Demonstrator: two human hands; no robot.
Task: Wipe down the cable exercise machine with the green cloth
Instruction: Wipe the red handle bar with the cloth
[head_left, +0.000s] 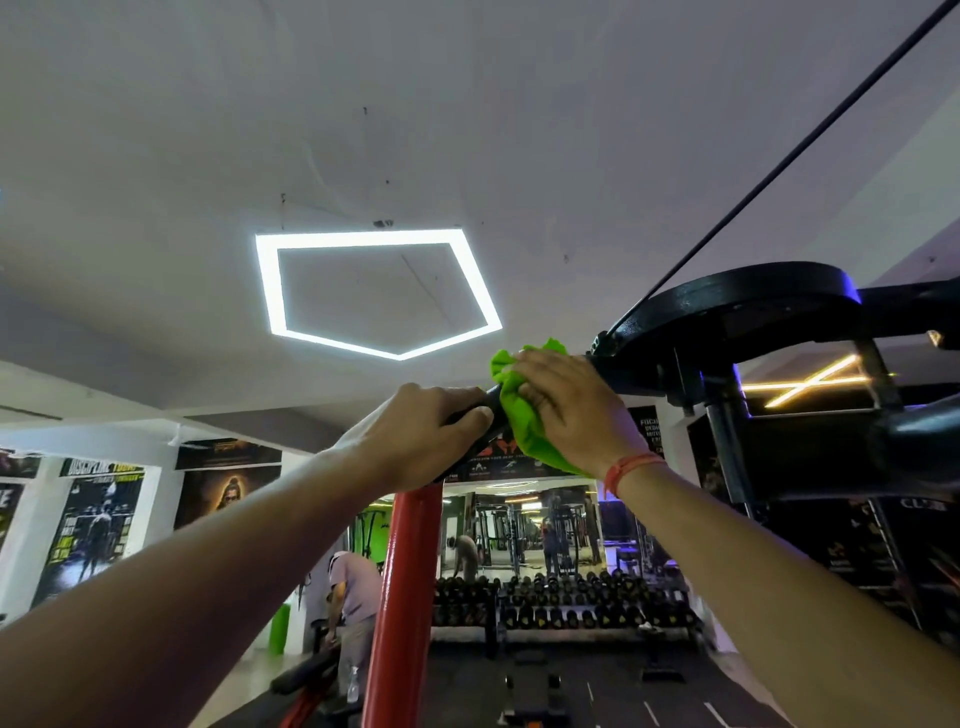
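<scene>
White ceiling (467, 130) fills the upper half of the view, and a bright pentagon-shaped light (376, 291) is hung from it left of centre. Below, a gym hall is seen: posters (88, 525) along the left wall, a dumbbell rack (561, 603) at the far side with mirrors behind it, and a person (353, 587) bent over near the floor at lower left.

The cable exercise machine (769, 332) is seen at the right edge, its black curved top arm reaching toward the centre, with a black cable (810, 140) running from it to the upper right corner. A red upright post (405, 597) rises from the bottom edge to meet a black bar (491, 410).

Open air is left above both hands and to their left; on the right the black frame stands close.

The bar is gripped by the left hand (421, 431), fingers curled round it. The green cloth (524, 410) is draped over the bar just beside that hand and is pressed against it by the right hand (571, 410), fingers laid fairly straight across the fabric. An orange thread (631, 467) is worn on the right wrist.
</scene>
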